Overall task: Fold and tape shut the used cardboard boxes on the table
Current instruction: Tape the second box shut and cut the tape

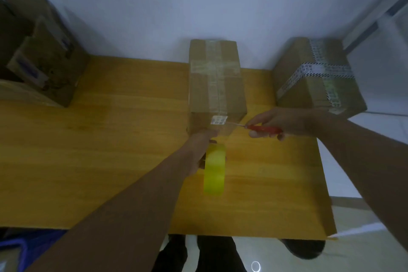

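Note:
A tall closed cardboard box point(215, 81) stands mid-table, clear tape running along its top seam and down its near face. My left hand point(199, 150) grips a yellow-green tape roll point(214, 171) just below the box's near face, and a clear strip stretches from the roll up to the box. My right hand point(284, 122) grips a red-handled cutter point(263, 129), its thin blade pointing left and touching the tape strip near a white label point(219, 120) on the box's front.
A second box point(318, 77) wrapped in printed white tape sits at the table's right rear. Open, worn boxes point(39, 51) crowd the left rear corner. The wooden table point(99, 150) ends about a hand's width right of my right hand. A white wall stands behind.

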